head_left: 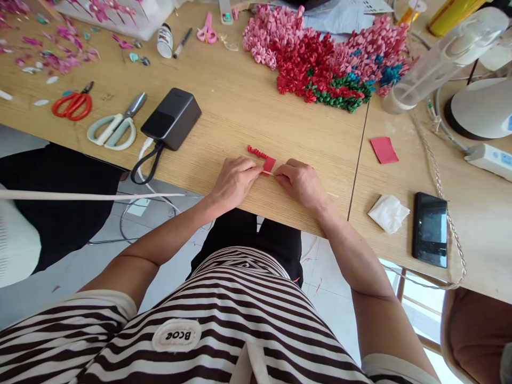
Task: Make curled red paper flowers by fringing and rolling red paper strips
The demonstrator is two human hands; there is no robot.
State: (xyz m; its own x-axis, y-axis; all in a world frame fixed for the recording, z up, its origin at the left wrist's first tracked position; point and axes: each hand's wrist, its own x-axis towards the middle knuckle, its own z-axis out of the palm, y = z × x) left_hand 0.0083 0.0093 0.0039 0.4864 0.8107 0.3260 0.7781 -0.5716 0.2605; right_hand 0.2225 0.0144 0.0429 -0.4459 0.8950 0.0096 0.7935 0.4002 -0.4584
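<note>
Head view, looking down at a wooden tabletop. Far left, a long pale stick runs in from the frame edge below the tabletop. Upper left has scattered pink paper petals. Below them lie red scissors, then pale green scissors just beside them, then a black power bank with a white cable dropping over the edge. Top middle: glue bottle, marker, pink scissors.

Center, left hand and right hand nearly meet, both closed in a pinch on a thin white stick, close above the tabletop. A red paper strip sits at the stick, between the hands, with its curled end sticking out to the upper left.

Above that, a big heap of curled paper in pink, red, green and blue. Right side: red paper square, crumpled tissue, black phone, braided cord, white power strip.
</note>
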